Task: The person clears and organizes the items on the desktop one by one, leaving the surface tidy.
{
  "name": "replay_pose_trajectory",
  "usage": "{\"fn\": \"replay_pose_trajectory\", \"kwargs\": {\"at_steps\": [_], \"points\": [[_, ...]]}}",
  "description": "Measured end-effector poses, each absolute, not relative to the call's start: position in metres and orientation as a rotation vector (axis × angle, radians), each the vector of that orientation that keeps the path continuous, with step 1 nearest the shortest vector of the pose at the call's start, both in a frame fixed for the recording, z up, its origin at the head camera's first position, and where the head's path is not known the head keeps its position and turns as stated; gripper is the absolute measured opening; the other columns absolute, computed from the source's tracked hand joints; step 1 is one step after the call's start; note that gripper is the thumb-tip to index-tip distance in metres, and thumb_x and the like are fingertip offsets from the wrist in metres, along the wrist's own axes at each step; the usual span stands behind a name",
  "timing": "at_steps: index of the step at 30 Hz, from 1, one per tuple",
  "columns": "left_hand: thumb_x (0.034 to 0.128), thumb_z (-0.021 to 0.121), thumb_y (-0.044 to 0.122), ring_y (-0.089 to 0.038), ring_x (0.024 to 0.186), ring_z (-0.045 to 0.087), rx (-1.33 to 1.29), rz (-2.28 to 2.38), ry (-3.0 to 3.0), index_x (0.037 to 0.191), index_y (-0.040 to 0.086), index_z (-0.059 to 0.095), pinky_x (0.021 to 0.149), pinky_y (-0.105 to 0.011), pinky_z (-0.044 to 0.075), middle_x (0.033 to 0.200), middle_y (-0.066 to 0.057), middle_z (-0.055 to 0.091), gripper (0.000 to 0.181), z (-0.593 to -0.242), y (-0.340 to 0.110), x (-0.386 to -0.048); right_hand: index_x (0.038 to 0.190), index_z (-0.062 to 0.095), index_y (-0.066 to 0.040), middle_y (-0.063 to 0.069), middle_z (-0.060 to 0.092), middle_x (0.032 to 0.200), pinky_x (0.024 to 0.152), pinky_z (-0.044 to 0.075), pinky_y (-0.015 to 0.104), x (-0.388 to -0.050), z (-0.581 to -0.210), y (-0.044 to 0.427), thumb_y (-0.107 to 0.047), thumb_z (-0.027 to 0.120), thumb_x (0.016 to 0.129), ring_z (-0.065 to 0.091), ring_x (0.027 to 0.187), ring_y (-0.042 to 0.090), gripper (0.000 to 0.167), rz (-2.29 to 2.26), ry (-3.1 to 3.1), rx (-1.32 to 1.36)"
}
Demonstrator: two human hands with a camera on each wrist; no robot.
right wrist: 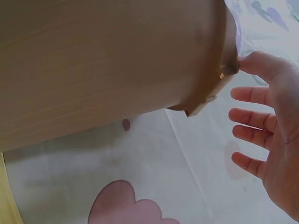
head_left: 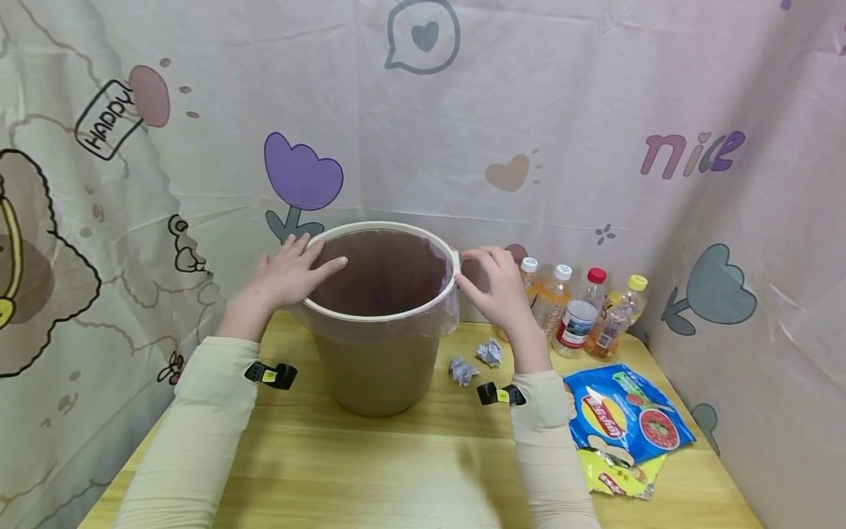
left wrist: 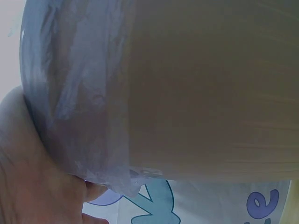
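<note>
A brown trash can (head_left: 377, 378) stands upright on the table, with a cream rim ring (head_left: 370, 317) around its top. A clear plastic liner (head_left: 449, 312) lines it and hangs over the outside below the ring. At the left of the rim rests my left hand (head_left: 284, 275), fingers spread and thumb reaching over the opening; its fingers are partly hidden in the left wrist view. My right hand (head_left: 496, 286) is at the right side of the rim. The right wrist view shows its thumb (right wrist: 261, 64) touching the rim, while the other fingers are apart from the can.
Right of the can lie two crumpled paper balls (head_left: 463, 371). Several plastic bottles (head_left: 575, 323) stand at the back right. A blue chip bag (head_left: 628, 415) overlaps a yellow packet (head_left: 621, 474) near the table's right edge. Patterned cloth (head_left: 423, 147) hangs behind the wooden table (head_left: 370, 477).
</note>
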State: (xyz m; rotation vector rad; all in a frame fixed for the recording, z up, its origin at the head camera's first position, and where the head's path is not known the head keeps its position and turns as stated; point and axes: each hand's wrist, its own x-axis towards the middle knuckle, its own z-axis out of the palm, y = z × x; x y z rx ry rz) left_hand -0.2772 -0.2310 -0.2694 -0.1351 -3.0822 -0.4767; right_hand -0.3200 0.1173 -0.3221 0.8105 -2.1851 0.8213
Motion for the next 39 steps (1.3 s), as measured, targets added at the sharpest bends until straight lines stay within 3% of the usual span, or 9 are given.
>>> {"fn": "replay_pose_trajectory", "kwargs": {"at_steps": [7,14,22,29,39], "points": [[0.0898,0.019,0.079,-0.041,0.151,-0.005,-0.134,-0.483,-3.084,0.157,0.011,0.013,0.112,-0.074,-0.004,0.164,-0.02,0.003,0.096,-0.27,-0.231,-0.277,0.119,0.065,-0.008,0.013,0.06,0.119,0.103,0.036,0.05,-0.305,-0.339,0.127,-0.026,0.07,0.088,0.049,0.116,0.031,0.036,0.904,-2.181,0.767],[0.0899,0.019,0.079,-0.041,0.151,-0.006,-0.133,-0.482,-3.084,0.158,0.012,0.014,0.112,-0.074,-0.003,0.164,-0.019,0.003,0.096,-0.27,-0.23,-0.277,0.121,0.064,-0.012,0.01,0.06,0.12,0.097,0.039,0.048,-0.294,-0.36,0.133,-0.024,0.07,0.089,0.05,0.113,0.029,0.035,0.966,-2.178,0.714],[0.0904,0.02,0.078,-0.041,0.151,-0.006,-0.127,-0.502,-3.081,0.157,0.011,0.014,0.112,-0.074,-0.003,0.164,-0.02,0.003,0.095,-0.271,-0.231,-0.277,0.12,0.065,-0.009,0.013,0.061,0.118,0.093,0.04,0.05,-0.288,-0.388,0.137,-0.022,0.071,0.087,0.052,0.111,0.031,0.036,1.006,-2.173,0.666],[0.0905,0.02,0.078,-0.042,0.151,-0.006,-0.137,-0.498,-3.082,0.157,0.012,0.014,0.111,-0.075,-0.003,0.164,-0.02,0.002,0.095,-0.27,-0.231,-0.278,0.121,0.064,-0.011,0.012,0.061,0.12,0.093,0.042,0.051,-0.284,-0.415,0.139,-0.025,0.069,0.089,0.052,0.112,0.03,0.036,1.049,-2.273,0.585],[0.0889,0.018,0.08,-0.041,0.151,-0.008,-0.138,-0.504,-3.087,0.158,0.013,0.013,0.111,-0.074,-0.004,0.165,-0.018,0.001,0.097,-0.271,-0.232,-0.279,0.12,0.063,-0.006,0.016,0.061,0.116,0.094,0.042,0.052,-0.283,-0.444,0.138,-0.031,0.07,0.087,0.054,0.108,0.034,0.043,0.956,-2.4,0.546]]}}
